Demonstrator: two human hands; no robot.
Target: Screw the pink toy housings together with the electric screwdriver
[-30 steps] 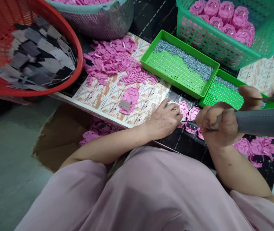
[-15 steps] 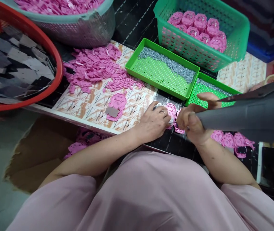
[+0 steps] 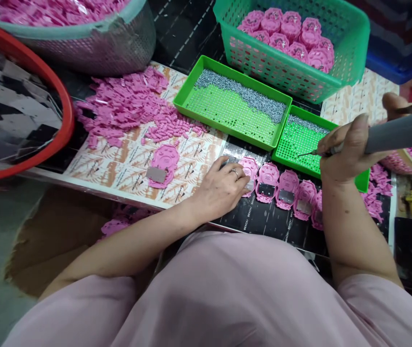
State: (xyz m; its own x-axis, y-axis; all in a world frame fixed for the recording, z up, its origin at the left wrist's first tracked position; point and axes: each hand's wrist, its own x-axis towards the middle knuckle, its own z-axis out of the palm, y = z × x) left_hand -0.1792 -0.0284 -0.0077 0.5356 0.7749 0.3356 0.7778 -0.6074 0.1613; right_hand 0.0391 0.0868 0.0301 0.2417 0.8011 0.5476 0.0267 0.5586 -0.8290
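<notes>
My left hand [image 3: 223,191], with a ring on one finger, grips the left edge of a pink plastic casing [image 3: 248,166] at the left end of a row. Beside it stand several like casings [image 3: 287,182], some with dark or grey plates across their lower parts. In my right hand [image 3: 350,149] is a grey power screwdriver [image 3: 403,132], my fingers wrapped round its front end. Its thin bit points left, over the small green tray [image 3: 363,180] of screws. One more pink casing [image 3: 164,159] with a grey plate lies apart on the left.
A long green tray [image 3: 224,127] holds screws [image 3: 260,102]. Behind it a green basket [image 3: 281,72] contains stacked pink casings. Loose pink parts [image 3: 126,103] are heaped at left, near a red basket [image 3: 69,120] of grey plates and a pale tub [image 3: 119,50] of pink pieces.
My right hand has moved right and away from the row with the screwdriver, its bit now over the small tray. More of the row shows. My left hand stays at the same casing.
</notes>
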